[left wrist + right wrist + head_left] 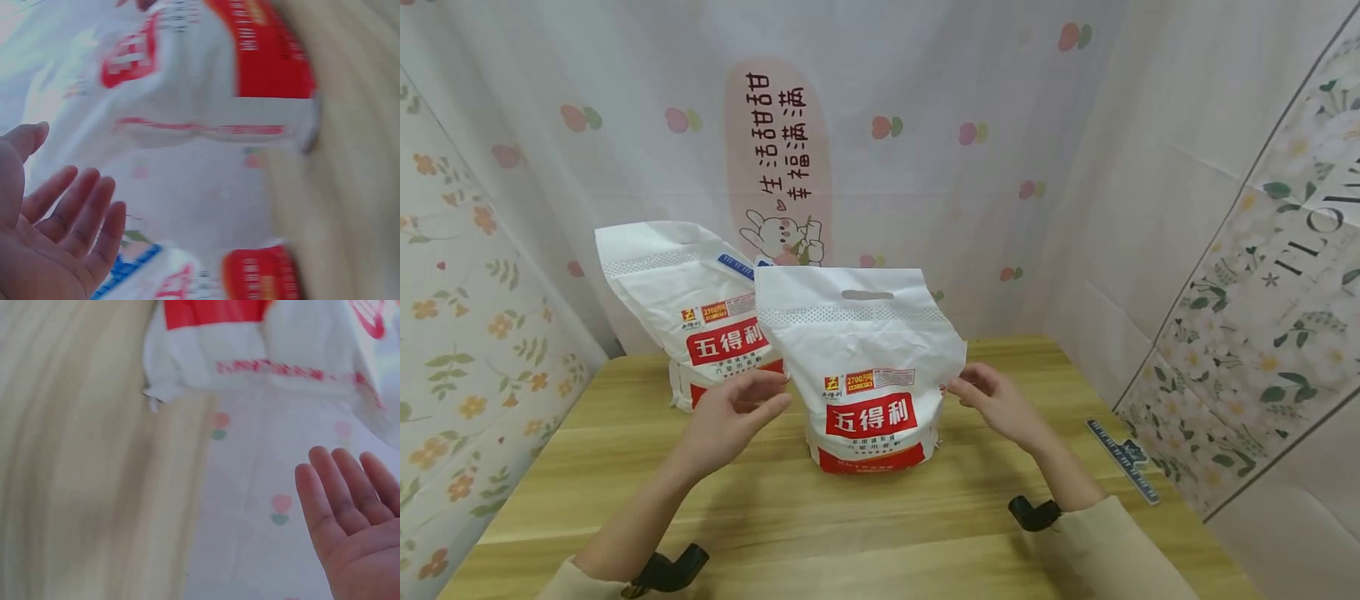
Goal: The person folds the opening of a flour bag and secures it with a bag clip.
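A white flour bag [872, 350] with a slot handle and red labels stands upright mid-table. My left hand [733, 417] is at its left side, thumb apart from the other fingers and nothing in its grasp. On the opposite side, my right hand [1000, 404] has its fingertips right at the bag's edge. The left wrist view shows the left palm [56, 244] with relaxed fingers, apart from the bag's side. In the right wrist view the right fingers [340, 494] extend below the bag [219, 353], holding nothing.
A second, similar flour bag [655, 292] stands behind on the left, partly hidden by the front one. A blue-and-white strip [1123, 462] lies at the wooden table's [850, 533] right edge. Printed curtains [925, 192] hang behind and at both sides.
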The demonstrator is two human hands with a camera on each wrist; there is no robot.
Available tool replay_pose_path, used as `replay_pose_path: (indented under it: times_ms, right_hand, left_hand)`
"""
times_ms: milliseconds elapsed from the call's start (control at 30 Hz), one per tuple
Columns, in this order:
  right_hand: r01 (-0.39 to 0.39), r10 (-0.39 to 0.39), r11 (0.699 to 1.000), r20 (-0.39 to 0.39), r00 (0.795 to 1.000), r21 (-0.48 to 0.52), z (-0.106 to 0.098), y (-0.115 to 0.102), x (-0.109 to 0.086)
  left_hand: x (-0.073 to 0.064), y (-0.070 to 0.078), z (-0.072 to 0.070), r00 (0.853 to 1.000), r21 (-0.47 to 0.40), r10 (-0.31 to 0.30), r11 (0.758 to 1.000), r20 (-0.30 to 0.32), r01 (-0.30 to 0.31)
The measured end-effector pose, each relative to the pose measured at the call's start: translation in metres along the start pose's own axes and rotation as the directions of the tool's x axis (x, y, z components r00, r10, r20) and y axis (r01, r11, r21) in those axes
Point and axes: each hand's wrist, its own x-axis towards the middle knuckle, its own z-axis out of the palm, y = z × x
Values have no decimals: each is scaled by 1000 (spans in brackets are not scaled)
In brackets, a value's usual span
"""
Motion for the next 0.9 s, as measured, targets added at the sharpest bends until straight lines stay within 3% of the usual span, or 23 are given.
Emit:
replay_pose_path:
  times_ms: [133,267,567,767,900]
  right_hand:
    - [36,-38,999,-53,998,-31,-13,-9,-3]
    - [51,-54,998,-88,995,-30,-19,-16,-3]
    - [32,-35,999,-138,990,-29,-18,-33,-2]
    - [23,-25,1000,-135,991,-16,-12,-35,0]
    - [22,-21,1000,-153,988,7,-9,-32,2]
  left_hand:
    - [2,26,-13,992,6,117,993,-50,-116]
    - [14,57,-19,984,41,172,985,-45,-170]
    - [70,118,-11,953,111,298,947,48,-302]
    - [106,143,-1,931,122,352,924,95,-362]
    - [126,155,4,930,148,339,922,139,-358]
